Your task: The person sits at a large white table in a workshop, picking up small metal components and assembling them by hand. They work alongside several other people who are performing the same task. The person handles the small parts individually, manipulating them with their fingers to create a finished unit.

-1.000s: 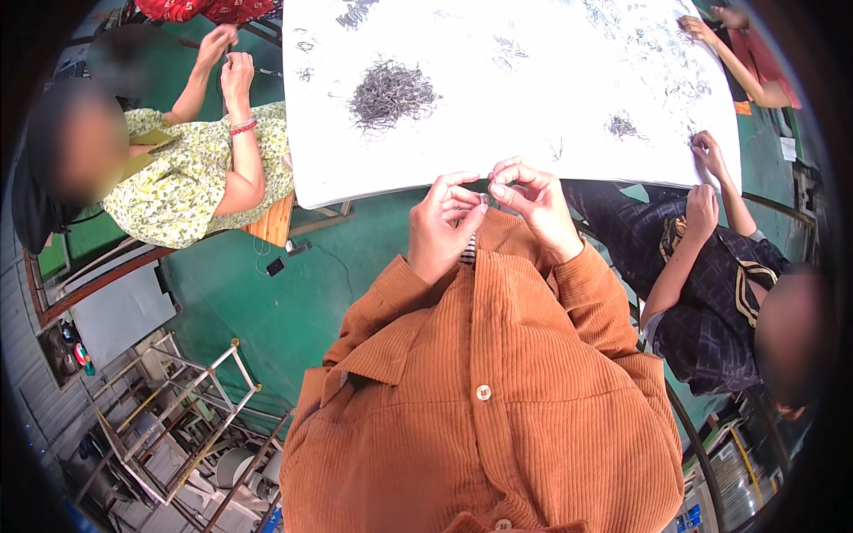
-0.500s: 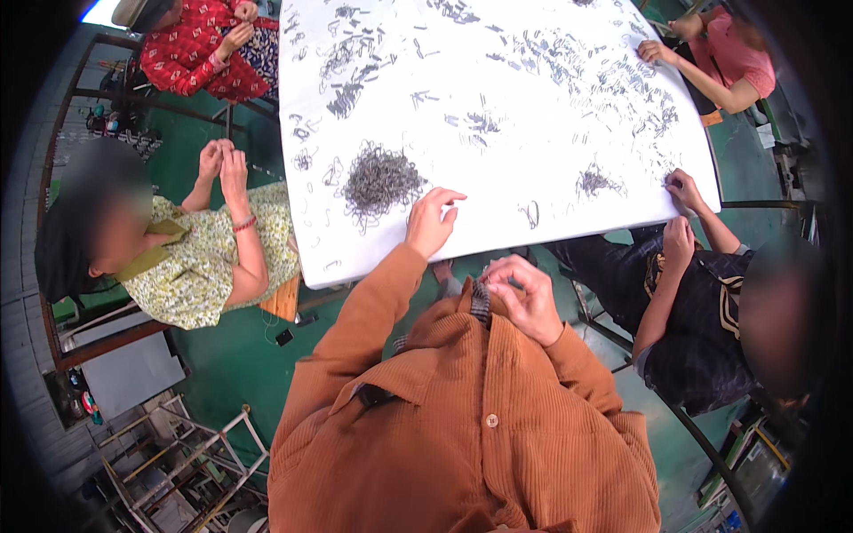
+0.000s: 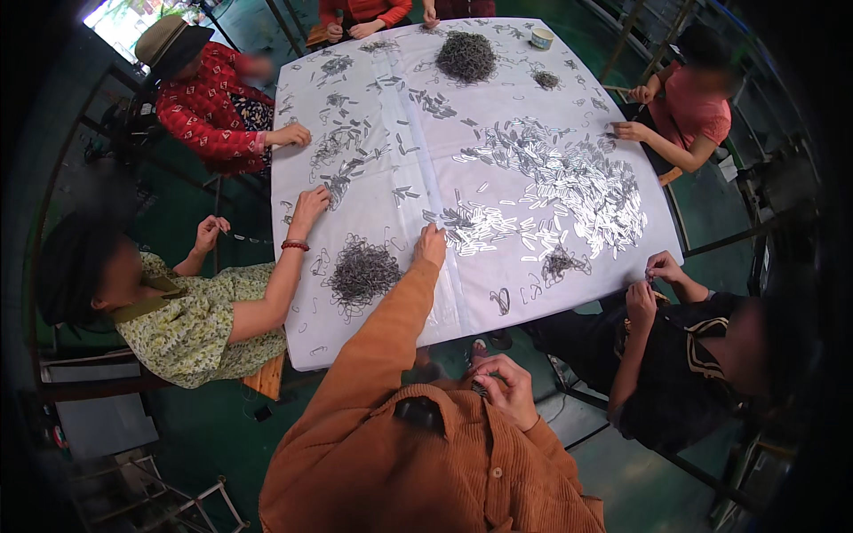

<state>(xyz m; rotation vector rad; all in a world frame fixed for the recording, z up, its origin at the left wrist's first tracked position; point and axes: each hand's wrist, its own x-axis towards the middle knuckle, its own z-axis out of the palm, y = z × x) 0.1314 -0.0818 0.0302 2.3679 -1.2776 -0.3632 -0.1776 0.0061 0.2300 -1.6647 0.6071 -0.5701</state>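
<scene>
The right hand point(image 3: 510, 391) stays close to the front of the rust-brown corduroy jacket point(image 3: 444, 471), as it was half a second ago; its thumb and fingers are drawn together, and I cannot tell whether anything is pinched between them. The left hand point(image 3: 430, 245) was earlier above the near part of the surface point(image 3: 569, 107), its fingers spread to the right; now the arm is stretched farther in and the fingers bend downward. Whether it grips a piece cannot be told.

Just beyond those left fingertips lies a loose cluster of small, slim, silver-grey oblong pieces point(image 3: 484, 231), well apart from the right hand. They lie flat, overlapping at many angles, some shining almost white, others dull grey.

To the left of the left hand sits a tangled mound of thin dark-grey loops point(image 3: 364, 269), near the forearm. Farther left, a co-worker in yellow-green floral clothing point(image 3: 191, 324), whose hands were together off the surface, now reaches one onto it. Beyond the cluster spreads a wider bright scatter of similar pieces point(image 3: 604, 204); at the far side stand a dense dark-grey heap point(image 3: 466, 57) and a small round pale tub point(image 3: 541, 38).
</scene>
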